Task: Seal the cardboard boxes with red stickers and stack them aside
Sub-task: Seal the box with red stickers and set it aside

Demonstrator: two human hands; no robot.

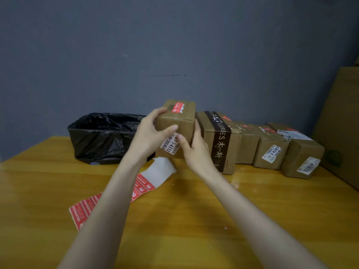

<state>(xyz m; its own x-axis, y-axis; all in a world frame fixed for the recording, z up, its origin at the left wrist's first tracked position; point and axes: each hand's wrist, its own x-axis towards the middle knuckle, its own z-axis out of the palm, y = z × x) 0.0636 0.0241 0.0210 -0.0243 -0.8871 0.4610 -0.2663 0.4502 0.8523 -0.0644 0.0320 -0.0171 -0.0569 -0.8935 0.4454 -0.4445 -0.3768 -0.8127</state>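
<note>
The left hand point(149, 133) and right hand point(196, 150) gripped a small brown cardboard box point(175, 121), its red rectangular sticker point(178, 107) already on, seemingly the last to join the sealed row of brown cardboard boxes point(270, 150).

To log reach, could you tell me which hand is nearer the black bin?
Left: the left hand grips the box next to the bin; the right hand holds the box's other side.

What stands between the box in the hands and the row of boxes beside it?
Only the right hand, gripping the box on the side facing the row of boxes. Nothing else visible.
</note>
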